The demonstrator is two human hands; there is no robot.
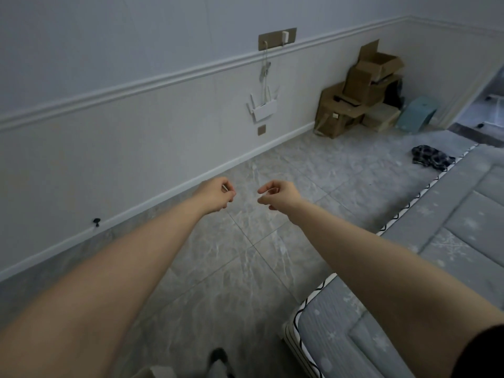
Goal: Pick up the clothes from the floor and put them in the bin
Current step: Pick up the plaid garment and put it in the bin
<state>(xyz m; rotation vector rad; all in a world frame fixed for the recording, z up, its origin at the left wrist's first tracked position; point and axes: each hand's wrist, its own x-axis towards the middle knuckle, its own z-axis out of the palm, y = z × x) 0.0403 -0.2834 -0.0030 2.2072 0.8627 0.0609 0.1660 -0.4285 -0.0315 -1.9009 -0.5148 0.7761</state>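
Both arms stretched forward over grey marbled floor tiles [245, 268]. Left hand [215, 195] loosely curled, fingers bent inward, nothing gripped. Right hand [281, 195] likewise half-closed and empty, apart from the left. Dark patterned garment [431, 157] crumpled on the floor far right, just beside the mattress edge [409, 205]. Cardboard boxes [360, 91] stacked against the wall beyond. No bin in view.

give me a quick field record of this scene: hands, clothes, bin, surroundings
left hand: empty, fingers loosely curled, held out over the floor
right hand: empty, fingers loosely curled, held out
clothes: one dark patterned garment on the tiled floor, beside the mattress
bin: not in view
far corner: cardboard boxes, blue stool
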